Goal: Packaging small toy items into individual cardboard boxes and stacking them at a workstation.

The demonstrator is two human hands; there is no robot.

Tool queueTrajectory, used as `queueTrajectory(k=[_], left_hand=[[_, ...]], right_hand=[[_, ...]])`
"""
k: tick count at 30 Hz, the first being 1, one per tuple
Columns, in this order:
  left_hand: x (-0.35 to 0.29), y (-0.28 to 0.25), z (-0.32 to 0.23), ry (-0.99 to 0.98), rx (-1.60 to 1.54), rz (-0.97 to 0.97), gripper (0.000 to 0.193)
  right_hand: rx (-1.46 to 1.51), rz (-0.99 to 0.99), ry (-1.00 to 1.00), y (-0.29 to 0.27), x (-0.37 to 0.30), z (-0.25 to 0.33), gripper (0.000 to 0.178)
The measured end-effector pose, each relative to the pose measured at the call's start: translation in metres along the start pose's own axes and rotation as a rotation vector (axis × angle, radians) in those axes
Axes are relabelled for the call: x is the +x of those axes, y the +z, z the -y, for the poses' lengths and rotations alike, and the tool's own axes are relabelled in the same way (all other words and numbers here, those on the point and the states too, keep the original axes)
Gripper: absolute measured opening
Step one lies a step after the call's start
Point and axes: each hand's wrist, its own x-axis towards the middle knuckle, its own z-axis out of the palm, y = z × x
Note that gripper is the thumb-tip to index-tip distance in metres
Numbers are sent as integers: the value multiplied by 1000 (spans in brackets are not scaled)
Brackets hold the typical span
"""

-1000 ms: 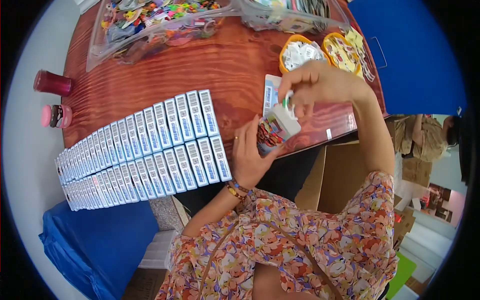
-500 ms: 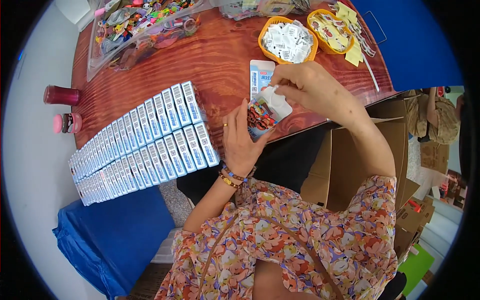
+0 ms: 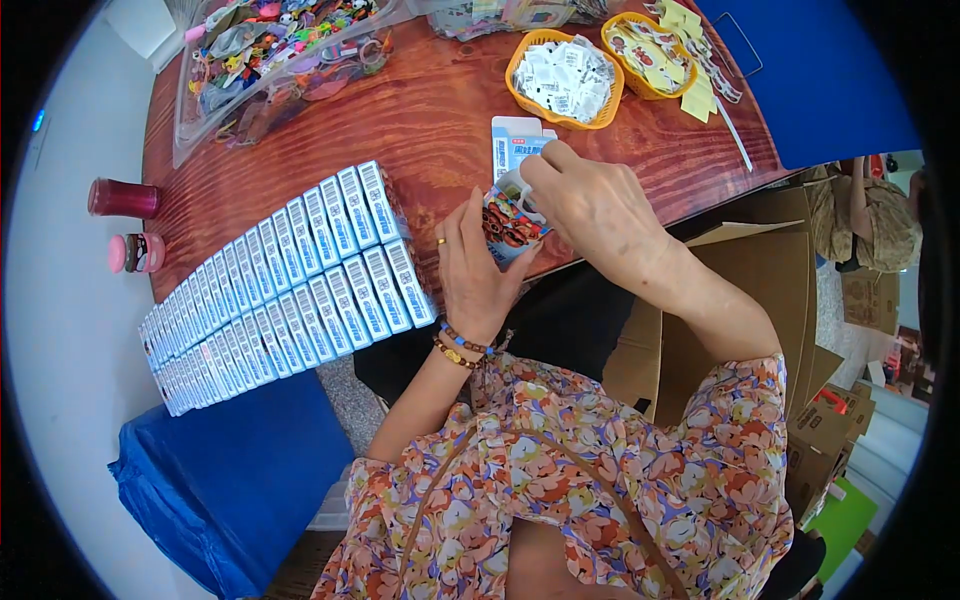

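My left hand [image 3: 478, 268] grips a small printed carton [image 3: 512, 222] near the table's front edge, with fingers along one side and thumb along the other. The carton is tilted, its top end open with white flaps, and a colourful picture covers its front. My right hand [image 3: 598, 205] bends over that open end with its fingers closed. Its fingertips are partly hidden, so what they pinch cannot be made out. Just behind lies another light blue carton [image 3: 512, 143], partly covered by my right hand.
Two long rows of light blue cartons [image 3: 290, 285] stand packed at left. Orange baskets hold white packets [image 3: 565, 78] and yellow cards [image 3: 655, 55]. A clear bin [image 3: 185, 135] of small toys is far left, near two jars [image 3: 125, 198]. An open cardboard box [image 3: 750, 300] stands at right.
My right hand has turned and come lower over the carton's open end, covering more of the white flap. My left hand keeps its grip. The view has shifted slightly.
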Motion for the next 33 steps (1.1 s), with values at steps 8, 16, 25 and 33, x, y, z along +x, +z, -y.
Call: queueTrajectory(k=[8,16,25,33], left_hand=[[1,-3,6,-30,2,-4,84],[-6,-2,5,-105,-141,10,84],[-8,4,9,-82,-138,37,84],[-5,1,12,-97,-152,49,85]], right_hand=[[742,72,244,-29,-1,-21,20],[441,210,550,16,-47,-105,14],[55,-121,327,27,47,-145,19],[110,132,344,33,79,-175,18]])
